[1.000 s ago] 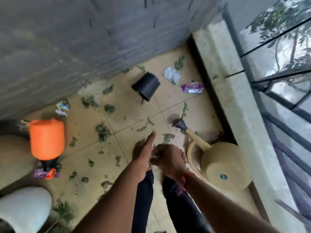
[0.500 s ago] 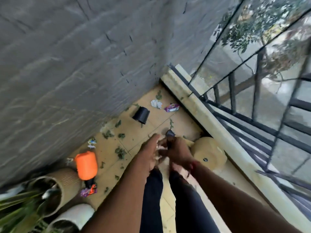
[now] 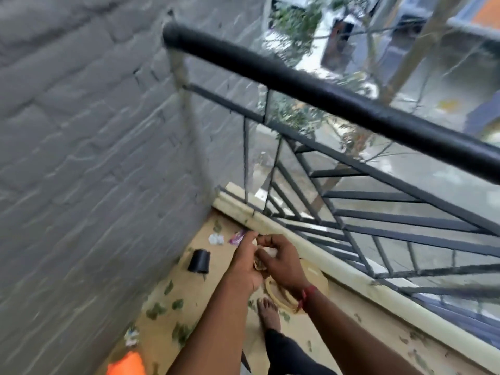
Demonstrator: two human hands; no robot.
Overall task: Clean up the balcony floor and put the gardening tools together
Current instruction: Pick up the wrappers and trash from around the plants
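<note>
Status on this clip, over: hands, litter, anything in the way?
Left hand open beside right. Right hand pinches pale scrap. Leaves, wrapper, black pot on floor. Watering can below hands.

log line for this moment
hands: left hand, right hand together, contents unclear | floor: black pot tipped, leaves scattered | watering can grounded

A red thread band (image 3: 306, 295) is tied around the wrist of the right hand (image 3: 281, 262). Both forearms are bare. The legs wear dark close-fitting trousers (image 3: 286, 353), and the one visible foot (image 3: 267, 312) is bare.
</note>
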